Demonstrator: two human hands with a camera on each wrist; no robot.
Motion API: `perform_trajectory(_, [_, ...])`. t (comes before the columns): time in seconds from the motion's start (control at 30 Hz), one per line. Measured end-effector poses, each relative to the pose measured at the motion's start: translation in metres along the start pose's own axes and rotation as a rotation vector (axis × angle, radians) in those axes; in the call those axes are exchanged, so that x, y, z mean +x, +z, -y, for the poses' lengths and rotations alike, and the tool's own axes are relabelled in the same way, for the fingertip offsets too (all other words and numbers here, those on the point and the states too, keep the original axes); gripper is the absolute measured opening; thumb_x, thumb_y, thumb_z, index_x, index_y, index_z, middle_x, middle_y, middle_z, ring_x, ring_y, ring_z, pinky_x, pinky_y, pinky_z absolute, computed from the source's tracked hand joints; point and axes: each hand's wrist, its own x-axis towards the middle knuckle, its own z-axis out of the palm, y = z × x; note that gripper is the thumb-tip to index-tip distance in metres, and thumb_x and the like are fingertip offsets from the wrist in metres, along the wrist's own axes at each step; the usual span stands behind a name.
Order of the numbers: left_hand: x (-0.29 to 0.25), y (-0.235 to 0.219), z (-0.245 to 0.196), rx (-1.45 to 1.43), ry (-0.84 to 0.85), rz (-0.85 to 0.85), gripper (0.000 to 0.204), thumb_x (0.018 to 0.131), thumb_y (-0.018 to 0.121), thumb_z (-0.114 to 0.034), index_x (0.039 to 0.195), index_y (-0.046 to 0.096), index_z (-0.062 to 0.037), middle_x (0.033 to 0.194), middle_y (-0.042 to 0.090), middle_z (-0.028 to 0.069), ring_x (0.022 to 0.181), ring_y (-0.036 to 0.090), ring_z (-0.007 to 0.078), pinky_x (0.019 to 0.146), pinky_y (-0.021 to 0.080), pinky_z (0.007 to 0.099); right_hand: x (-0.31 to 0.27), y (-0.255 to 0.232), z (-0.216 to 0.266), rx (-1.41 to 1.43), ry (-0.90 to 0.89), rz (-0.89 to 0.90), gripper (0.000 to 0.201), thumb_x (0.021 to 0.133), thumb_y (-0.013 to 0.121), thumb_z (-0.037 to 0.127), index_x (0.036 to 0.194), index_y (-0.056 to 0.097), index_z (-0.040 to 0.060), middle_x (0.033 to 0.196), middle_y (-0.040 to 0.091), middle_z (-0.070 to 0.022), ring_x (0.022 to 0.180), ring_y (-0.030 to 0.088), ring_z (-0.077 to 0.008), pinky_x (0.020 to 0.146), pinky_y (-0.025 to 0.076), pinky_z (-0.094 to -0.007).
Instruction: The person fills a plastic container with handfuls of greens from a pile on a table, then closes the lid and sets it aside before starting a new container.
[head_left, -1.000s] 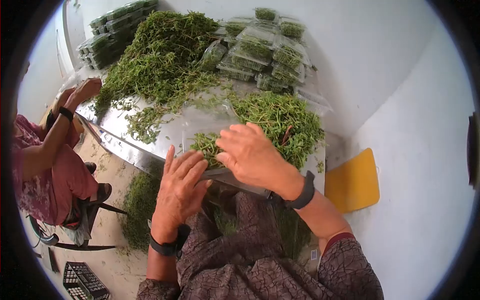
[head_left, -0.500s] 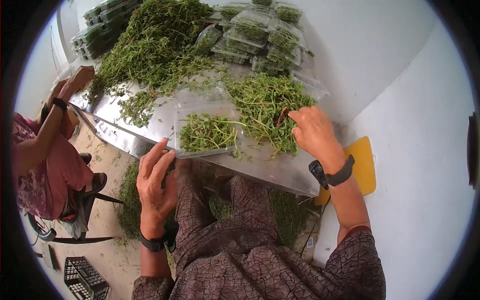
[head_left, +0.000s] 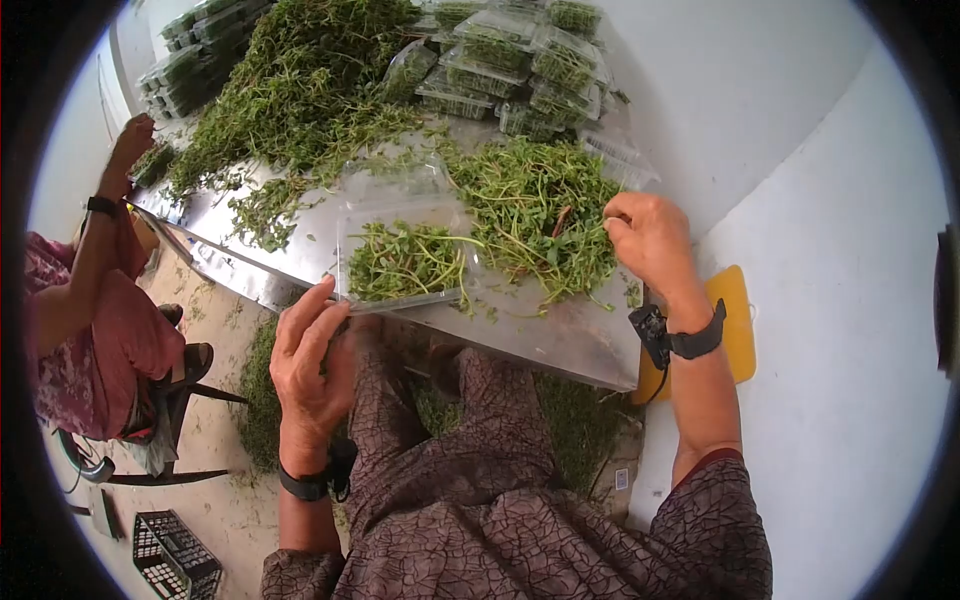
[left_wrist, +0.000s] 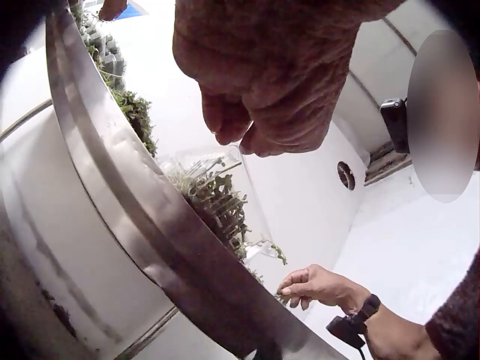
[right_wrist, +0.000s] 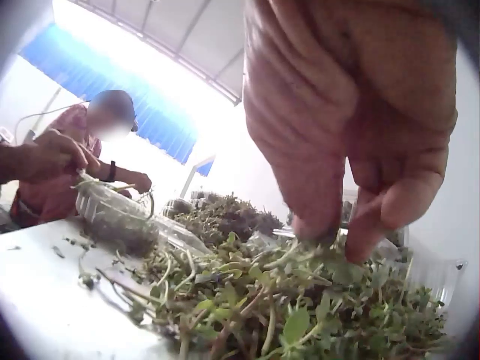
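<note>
A clear plastic clamshell box point(head_left: 425, 303) stands at the table's near edge, lid up, its tray partly filled with leafy green sprigs point(head_left: 405, 262). My left hand point(head_left: 312, 365) is at its front left corner, fingers loosely bent and fingertips at the rim. A loose heap of green sprigs point(head_left: 535, 215) lies right of the box. At the heap's right side my right hand point(head_left: 650, 245) has curled fingers and pinches sprigs between thumb and fingertips; in the right wrist view its fingertips reach into the leaves point(right_wrist: 300, 322).
Behind stands a large mound of greens point(head_left: 300, 90), with filled clear boxes point(head_left: 500, 60) stacked beside it and more boxes point(head_left: 190, 70) at the far left. Another person point(head_left: 110, 290) sits at the left. A yellow board point(head_left: 735, 330) leans by the right wall.
My right hand has gone from above the box to the heap's right side, its fingers now curled in. My left hand has moved slightly left and down, to the box corner.
</note>
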Motion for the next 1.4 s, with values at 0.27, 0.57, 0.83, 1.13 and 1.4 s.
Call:
perform_trajectory(0.27, [0.005,0.002,-0.006,0.019,0.007,-0.017,0.037,0.08,0.062,0.008,0.113,0.066,-0.0057,0.13,0.059,0.0157,0.12,0.058,0.0328,0.098,0.049,0.0439,-0.02,0.005,0.014,0.018,0.04,0.176,0.034,0.078,0.072,0.028,0.102,0.07,0.0043,0.066,0.062,-0.0207,0.066,0.063,-0.0384,0.062,0.049,-0.0457])
perform_trajectory(0.57, [0.011,0.009,-0.006,0.002,0.098,-0.101,0.032,0.071,0.067,0.01,0.102,0.066,0.0006,0.12,0.063,0.0185,0.098,0.064,0.0333,0.081,0.053,0.0384,-0.014,0.022,0.006,-0.183,-0.04,0.159,0.015,0.076,0.064,0.017,0.077,0.068,0.0023,0.068,0.06,-0.0238,0.066,0.06,-0.0425,0.059,0.048,-0.0493])
perform_trajectory(0.83, [0.011,0.009,-0.003,-0.033,0.111,-0.117,0.029,0.071,0.068,0.008,0.1,0.066,0.0014,0.121,0.062,0.0179,0.086,0.064,0.0302,0.075,0.053,0.0379,0.006,-0.018,0.019,0.266,0.189,-0.084,0.009,0.08,0.065,0.006,0.077,0.063,-0.0028,0.059,0.055,-0.0068,0.05,0.051,-0.014,0.05,0.041,-0.0296])
perform_trajectory(1.13, [0.014,0.006,-0.003,-0.077,0.113,-0.13,0.032,0.07,0.068,0.009,0.101,0.065,0.0005,0.121,0.062,0.0175,0.086,0.064,0.0298,0.074,0.053,0.0387,0.027,-0.021,0.127,0.744,0.207,-0.012,0.009,0.086,0.066,0.006,0.089,0.07,-0.0016,0.074,0.065,0.0005,0.061,0.06,-0.0049,0.051,0.042,-0.0189])
perform_trajectory(1.4, [0.013,-0.001,0.002,-0.055,0.113,-0.144,0.034,0.069,0.069,0.007,0.102,0.065,0.0001,0.12,0.062,0.0181,0.088,0.064,0.0307,0.077,0.052,0.0393,0.035,0.033,0.12,0.517,-0.047,0.112,0.024,0.085,0.066,0.006,0.109,0.07,0.0002,0.083,0.067,-0.0023,0.061,0.054,-0.0041,0.052,0.042,-0.0209])
